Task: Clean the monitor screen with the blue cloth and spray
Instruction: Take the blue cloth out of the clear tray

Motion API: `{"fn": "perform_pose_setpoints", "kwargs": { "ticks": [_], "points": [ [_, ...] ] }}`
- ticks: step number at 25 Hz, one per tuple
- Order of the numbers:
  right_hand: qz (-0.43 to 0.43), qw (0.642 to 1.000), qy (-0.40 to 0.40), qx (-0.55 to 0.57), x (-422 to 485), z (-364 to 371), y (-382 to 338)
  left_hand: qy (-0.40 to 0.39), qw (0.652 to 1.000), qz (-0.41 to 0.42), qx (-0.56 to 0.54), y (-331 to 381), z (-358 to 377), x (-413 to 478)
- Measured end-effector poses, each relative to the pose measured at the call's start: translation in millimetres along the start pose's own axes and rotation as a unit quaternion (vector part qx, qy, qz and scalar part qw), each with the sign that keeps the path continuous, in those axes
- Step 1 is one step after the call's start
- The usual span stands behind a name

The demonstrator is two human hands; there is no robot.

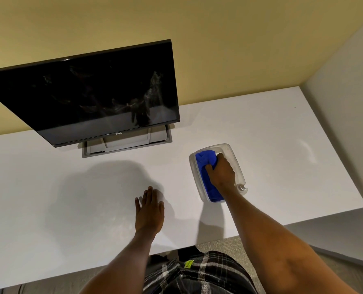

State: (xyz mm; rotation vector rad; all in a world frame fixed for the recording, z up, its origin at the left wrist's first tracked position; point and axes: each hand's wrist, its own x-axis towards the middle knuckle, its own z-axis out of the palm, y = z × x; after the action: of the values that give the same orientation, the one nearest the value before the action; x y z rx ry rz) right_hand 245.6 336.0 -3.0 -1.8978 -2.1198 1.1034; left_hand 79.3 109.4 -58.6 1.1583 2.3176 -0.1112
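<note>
cloth: blue cloth (205, 160) lies front-to-back in the clear tub (237, 158), down-right of the monitor (87, 92)
right hand (221, 172): fingers curled round the cloth, bunching it
left hand (148, 211): flat on the desk (282, 134) below the monitor, holding nothing
spray bottle (242, 187): same tub, beside the right wrist
next, I reckon: cloth travels up-left to the monitor

We see warm, fairly bright indoor light; soft shadows fall leftward across the white counter (261, 128). The dark monitor (87, 96) shows smudgy reflections (wide-angle bending skews our straight edges).
</note>
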Motion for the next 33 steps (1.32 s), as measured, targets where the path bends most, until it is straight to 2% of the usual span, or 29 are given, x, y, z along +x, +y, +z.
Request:
{"fn": "perform_pose_setpoints", "kwargs": {
  "ticks": [11,18,21,24,27,30,33],
  "points": [
    [-0.116,0.985,0.125,0.027,-29,-3,-7,-0.012,1.0,-0.012,-0.008,4,-11,-3],
    [-0.223,0.954,0.183,0.083,-34,-19,-49,0.023,0.999,-0.018,-0.041,2,-19,-4],
    [-0.243,0.948,0.136,0.153,-35,-11,-76,0.039,0.998,-0.02,-0.041,-12,-24,-6],
    [-0.209,0.946,0.066,0.238,-35,11,-99,0.042,0.998,-0.032,-0.046,-35,-28,-9],
    [-0.124,0.948,-0.043,0.291,-39,41,-108,0.042,0.997,-0.047,-0.043,-62,-33,-12],
    [-0.01,0.943,-0.176,0.283,-46,70,-105,0.047,0.997,-0.054,-0.038,-89,-38,-14],
    [0.075,0.914,-0.294,0.27,-53,91,-100,0.044,0.996,-0.064,-0.04,-111,-42,-14]
  ]
}}
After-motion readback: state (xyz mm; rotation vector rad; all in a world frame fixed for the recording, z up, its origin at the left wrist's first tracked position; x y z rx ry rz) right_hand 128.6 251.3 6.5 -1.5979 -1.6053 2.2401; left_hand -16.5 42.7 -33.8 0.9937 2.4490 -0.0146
